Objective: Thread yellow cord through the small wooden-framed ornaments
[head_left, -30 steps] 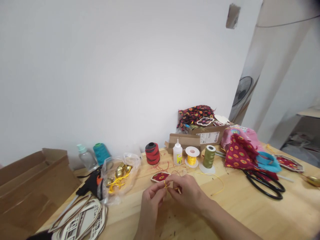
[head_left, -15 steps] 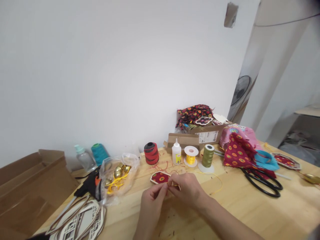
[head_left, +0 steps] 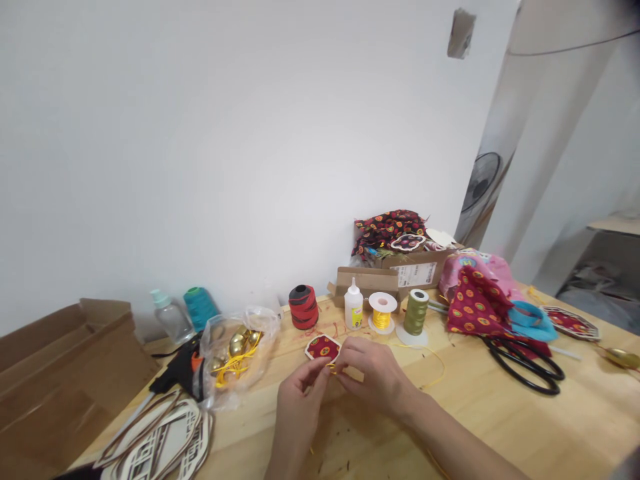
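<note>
My left hand [head_left: 300, 397] and my right hand [head_left: 373, 370] meet over the wooden table, fingertips pinched close together. Between them shows a short bit of yellow cord [head_left: 332, 365]. Just beyond the fingers is a dark red patterned fabric piece with a pale wooden rim [head_left: 322, 347], its near edge partly covered by my hands. Whether the cord is joined to that piece I cannot tell. Past the piece, loose red thread [head_left: 340, 328] lies on the tabletop.
Behind my hands stand a red thread cone [head_left: 303, 308], a white glue bottle [head_left: 353, 307], a yellow cord spool [head_left: 383, 313] and a green thread spool [head_left: 417, 313]. Black-handled scissors [head_left: 530, 370] lie right. A bag of golden bells [head_left: 240, 350], a glue gun [head_left: 177, 370] and wooden frames [head_left: 165, 433] are left.
The fabric piece has shifted slightly up and turned. My fingertips have parted a little, and yellow cord now shows between them. More cord shows near my wrists.
</note>
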Demonstrator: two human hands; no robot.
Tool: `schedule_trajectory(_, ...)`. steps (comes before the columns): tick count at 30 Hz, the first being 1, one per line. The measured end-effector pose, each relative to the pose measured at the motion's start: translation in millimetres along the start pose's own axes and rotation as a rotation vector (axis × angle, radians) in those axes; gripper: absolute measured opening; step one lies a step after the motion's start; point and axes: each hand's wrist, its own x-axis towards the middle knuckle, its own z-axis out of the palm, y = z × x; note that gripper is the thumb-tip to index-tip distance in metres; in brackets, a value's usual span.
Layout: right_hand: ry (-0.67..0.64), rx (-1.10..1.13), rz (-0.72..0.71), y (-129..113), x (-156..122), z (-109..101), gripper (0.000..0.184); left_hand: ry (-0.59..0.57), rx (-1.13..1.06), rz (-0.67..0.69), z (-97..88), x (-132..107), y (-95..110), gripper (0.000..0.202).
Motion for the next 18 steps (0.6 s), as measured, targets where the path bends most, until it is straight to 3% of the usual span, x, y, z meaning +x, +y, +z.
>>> schedule_trajectory(9,0.019,0.127,0.109,-2,-2,1,0.018,-0.038,-0.029,0.045,0.4,-2,2,0.041)
schedule_trajectory(18,-0.006,0.464,0.415,12,1,19,0.013,-0.075,0.058,-0.008,4.4,-5,-2,0.049)
